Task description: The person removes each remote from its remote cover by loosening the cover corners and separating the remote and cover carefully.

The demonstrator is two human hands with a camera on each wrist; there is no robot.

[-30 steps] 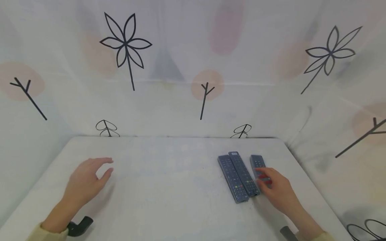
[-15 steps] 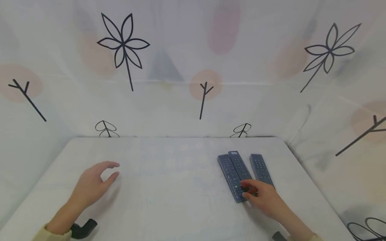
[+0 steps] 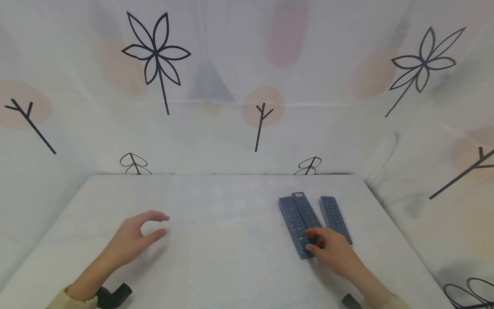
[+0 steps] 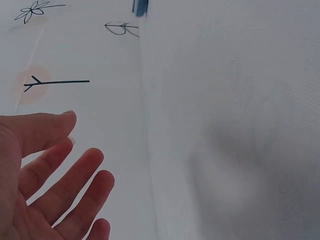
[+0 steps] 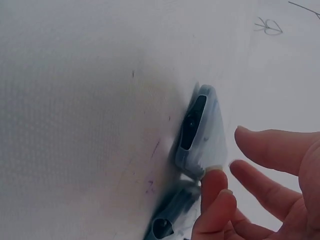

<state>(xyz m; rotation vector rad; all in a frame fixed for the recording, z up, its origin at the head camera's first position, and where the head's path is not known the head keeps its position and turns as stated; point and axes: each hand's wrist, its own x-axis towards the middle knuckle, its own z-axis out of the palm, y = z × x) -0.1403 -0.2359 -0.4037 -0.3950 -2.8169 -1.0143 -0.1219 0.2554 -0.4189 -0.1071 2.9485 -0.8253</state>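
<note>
Three dark grey remotes lie side by side on the right of the white table [image 3: 224, 262]: a left remote [image 3: 292, 223], a middle remote [image 3: 305, 208] close against it, and a right remote [image 3: 334, 216] a little apart. My right hand [image 3: 318, 241] rests its fingertips on the near ends of the left and middle remotes. In the right wrist view a fingertip [image 5: 214, 176] touches the end of one remote [image 5: 201, 132] with the thumb held apart, and a second remote end [image 5: 167, 217] shows below. My left hand [image 3: 156, 225] hovers over bare table on the left, fingers relaxed and empty [image 4: 60, 170].
A pale cloth backdrop [image 3: 247, 107] printed with flowers and twigs rises behind the table and along both sides. The table's far edge runs just beyond the remotes. Black wrist mounts [image 3: 113, 296] show at the bottom of the head view.
My right hand left the right remote and moved left onto the near ends of the left and middle remotes. My left hand drifted right and slightly forward. The remotes stayed where they were.
</note>
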